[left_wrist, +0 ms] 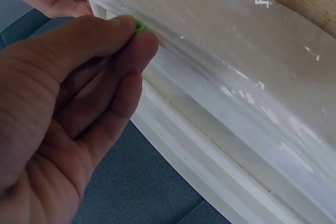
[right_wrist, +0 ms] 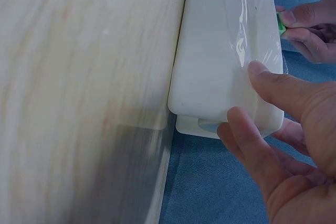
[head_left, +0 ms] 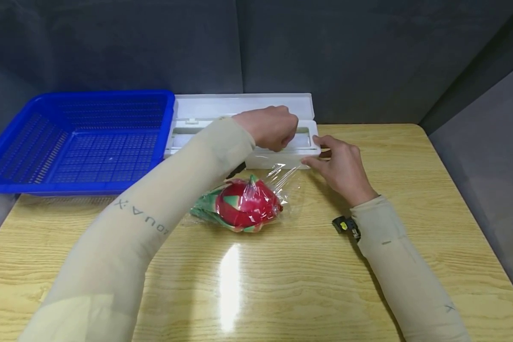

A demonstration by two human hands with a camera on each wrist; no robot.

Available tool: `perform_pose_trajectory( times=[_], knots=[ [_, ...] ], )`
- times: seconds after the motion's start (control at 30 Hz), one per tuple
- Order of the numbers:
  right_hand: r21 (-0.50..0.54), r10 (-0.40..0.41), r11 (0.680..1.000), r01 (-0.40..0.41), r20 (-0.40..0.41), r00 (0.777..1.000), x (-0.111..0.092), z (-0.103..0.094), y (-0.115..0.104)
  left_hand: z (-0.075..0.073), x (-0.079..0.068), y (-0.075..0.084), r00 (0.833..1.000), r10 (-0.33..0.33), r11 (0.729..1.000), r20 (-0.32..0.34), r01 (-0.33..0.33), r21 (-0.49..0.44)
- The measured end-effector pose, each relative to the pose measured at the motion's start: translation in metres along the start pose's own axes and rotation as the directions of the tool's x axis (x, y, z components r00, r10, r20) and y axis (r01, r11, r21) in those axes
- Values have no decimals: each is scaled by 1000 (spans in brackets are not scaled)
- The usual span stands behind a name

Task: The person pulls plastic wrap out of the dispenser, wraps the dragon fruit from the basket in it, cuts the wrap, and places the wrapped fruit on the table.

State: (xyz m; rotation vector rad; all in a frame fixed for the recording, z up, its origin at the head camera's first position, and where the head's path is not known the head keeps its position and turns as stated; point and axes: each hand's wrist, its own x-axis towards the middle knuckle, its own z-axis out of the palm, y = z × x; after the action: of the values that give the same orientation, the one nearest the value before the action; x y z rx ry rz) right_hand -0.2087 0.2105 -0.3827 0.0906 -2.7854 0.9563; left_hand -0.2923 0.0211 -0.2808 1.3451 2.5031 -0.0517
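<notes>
A long white cling film dispenser (head_left: 308,152) lies along the back of the table, its lid (head_left: 244,102) tipped back. Thumb and index finger of my left hand (head_left: 270,127) pinch a small green slide cutter (left_wrist: 140,25) on the dispenser's edge, close to its right end. My right hand (head_left: 342,164) grips that same end, with the thumb (right_wrist: 281,85) on one face and the fingers around the corner. Clear cling film (head_left: 283,175) runs from the dispenser down to a red and green dragon fruit (head_left: 250,204), which lies in front under film.
A blue plastic basket (head_left: 167,128) stands at the back left, right beside the dispenser. Dark cloth (head_left: 239,42) hangs behind the table. The wooden table (head_left: 282,280) ends at the right in a straight edge near a grey panel (head_left: 491,128).
</notes>
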Motion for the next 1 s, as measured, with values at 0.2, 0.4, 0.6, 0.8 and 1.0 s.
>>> perform_pose_trajectory(
  times=[0.2, 0.4, 0.6, 0.8, 1.0],
  knots=[
    [6, 4, 1000, -4, 4, 1000, 1, -3, 2, -1, -3, -3, 1000, -16, 1000, 9, 16, 4],
    [19, 20, 1000, -20, 15, 1000, 1, -6, 5, 1, -6, -6, 1000, -19, 1000, 7, 19, -11],
    [9, 24, 1000, -24, 11, 1000, 0, -9, 9, 2, -11, -12, 999, -31, 999, 15, 32, -11],
    [5, 23, 1000, -23, 5, 1000, 1, -11, 12, 4, -15, -16, 999, -40, 999, 19, 40, -15],
    [-1, 21, 1000, -21, 0, 1000, 1, -11, 15, 3, -18, -20, 997, -65, 998, 44, 66, -17]
  ],
)
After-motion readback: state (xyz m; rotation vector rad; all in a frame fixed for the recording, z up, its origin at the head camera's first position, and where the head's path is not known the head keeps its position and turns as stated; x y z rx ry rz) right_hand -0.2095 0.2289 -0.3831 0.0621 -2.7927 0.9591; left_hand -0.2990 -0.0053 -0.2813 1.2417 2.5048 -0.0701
